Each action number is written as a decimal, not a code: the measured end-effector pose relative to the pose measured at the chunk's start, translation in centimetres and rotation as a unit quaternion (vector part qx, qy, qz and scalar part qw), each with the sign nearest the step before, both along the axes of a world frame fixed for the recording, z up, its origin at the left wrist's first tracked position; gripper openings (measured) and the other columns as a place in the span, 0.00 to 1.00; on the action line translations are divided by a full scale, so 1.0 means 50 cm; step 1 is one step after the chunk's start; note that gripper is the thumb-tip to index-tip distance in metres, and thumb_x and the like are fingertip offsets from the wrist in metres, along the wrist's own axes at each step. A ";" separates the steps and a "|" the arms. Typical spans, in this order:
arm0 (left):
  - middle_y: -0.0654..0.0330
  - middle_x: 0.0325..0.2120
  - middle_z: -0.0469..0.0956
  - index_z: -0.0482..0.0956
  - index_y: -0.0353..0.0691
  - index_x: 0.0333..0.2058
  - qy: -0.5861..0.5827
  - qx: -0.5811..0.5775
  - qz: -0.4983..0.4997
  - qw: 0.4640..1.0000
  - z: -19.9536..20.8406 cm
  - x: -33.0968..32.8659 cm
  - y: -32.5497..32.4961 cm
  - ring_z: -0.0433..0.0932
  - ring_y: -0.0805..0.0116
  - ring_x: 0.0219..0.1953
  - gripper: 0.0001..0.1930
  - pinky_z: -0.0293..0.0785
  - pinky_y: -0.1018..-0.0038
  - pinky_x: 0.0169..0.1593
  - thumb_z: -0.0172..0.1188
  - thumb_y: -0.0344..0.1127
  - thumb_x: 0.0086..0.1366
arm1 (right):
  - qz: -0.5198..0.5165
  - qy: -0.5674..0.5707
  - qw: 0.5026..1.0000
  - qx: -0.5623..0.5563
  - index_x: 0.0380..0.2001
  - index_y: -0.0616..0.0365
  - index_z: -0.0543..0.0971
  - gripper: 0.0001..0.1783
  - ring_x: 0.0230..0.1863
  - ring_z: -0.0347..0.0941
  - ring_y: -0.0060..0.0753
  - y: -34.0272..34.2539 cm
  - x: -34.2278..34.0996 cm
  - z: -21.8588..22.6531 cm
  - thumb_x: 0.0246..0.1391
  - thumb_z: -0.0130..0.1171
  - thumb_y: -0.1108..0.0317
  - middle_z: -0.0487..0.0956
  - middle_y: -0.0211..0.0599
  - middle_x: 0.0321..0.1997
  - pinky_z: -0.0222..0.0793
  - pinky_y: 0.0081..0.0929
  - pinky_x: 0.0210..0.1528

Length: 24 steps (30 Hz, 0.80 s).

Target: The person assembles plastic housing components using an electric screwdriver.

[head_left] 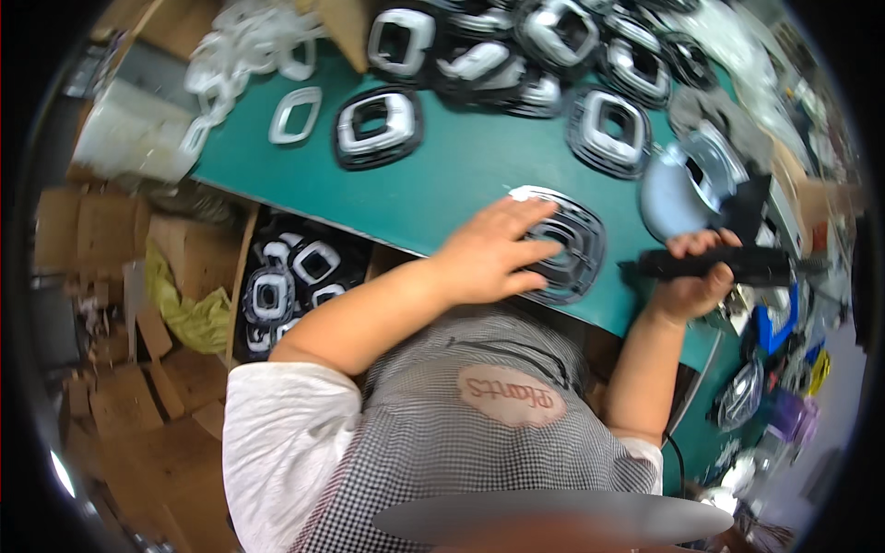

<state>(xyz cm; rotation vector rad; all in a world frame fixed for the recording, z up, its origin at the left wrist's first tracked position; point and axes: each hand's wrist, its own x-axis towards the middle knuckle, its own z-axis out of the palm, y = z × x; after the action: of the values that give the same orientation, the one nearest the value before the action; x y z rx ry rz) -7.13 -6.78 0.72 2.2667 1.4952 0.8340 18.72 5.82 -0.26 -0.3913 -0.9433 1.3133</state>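
My left hand [502, 249] lies with fingers spread over a black, rounded-square plastic part [583, 241] near the table's front edge. The fingers cover the part's left side, and a bit of white shows at its far edge. To the right, my right hand [693, 276] is wrapped round a black electric screwdriver [756, 265], held sideways with its narrow end toward the left. Beyond my hands, a black frame with a white ring [376, 127] rests on the table, and a similar assembly [608, 132] lies farther right.
Many black-and-white frames [479, 64] are heaped along the far side of the green table [461, 157]. White rings [297, 115] pile up at the far left. A light-blue rounded object [671, 198] stands beyond the screwdriver. Below the edge, a box holds more frames [270, 295].
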 end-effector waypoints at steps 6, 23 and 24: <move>0.52 0.60 0.63 0.78 0.51 0.48 -0.058 0.023 0.007 0.998 -0.027 0.022 0.021 0.60 0.49 0.63 0.24 0.53 0.55 0.65 0.67 0.46 0.51 | -0.037 -0.049 0.998 0.019 0.49 0.56 0.66 0.33 0.27 0.65 0.30 -0.003 -0.001 0.006 0.49 0.63 0.45 0.69 0.33 0.28 0.64 0.27 0.31; 0.58 0.34 0.80 0.81 0.44 0.38 0.049 0.061 0.544 0.836 -0.001 -0.556 -0.122 0.76 0.59 0.40 0.14 0.70 0.68 0.46 0.66 0.41 0.54 | -0.068 -0.081 0.994 0.022 0.48 0.59 0.67 0.31 0.25 0.65 0.28 0.008 -0.016 0.011 0.52 0.60 0.45 0.68 0.33 0.26 0.63 0.26 0.31; 0.60 0.32 0.80 0.81 0.42 0.38 -0.084 0.057 0.554 0.826 0.019 -0.541 -0.119 0.76 0.63 0.38 0.13 0.70 0.71 0.45 0.65 0.40 0.56 | -0.071 -0.080 0.994 0.021 0.48 0.59 0.67 0.31 0.25 0.64 0.28 0.006 -0.012 0.010 0.52 0.59 0.45 0.68 0.33 0.26 0.63 0.27 0.31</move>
<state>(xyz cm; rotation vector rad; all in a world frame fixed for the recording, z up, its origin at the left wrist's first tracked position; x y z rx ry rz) -34.17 -12.74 1.69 1.1189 2.7000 1.3476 18.10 6.12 0.24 -0.5270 -1.0564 1.1430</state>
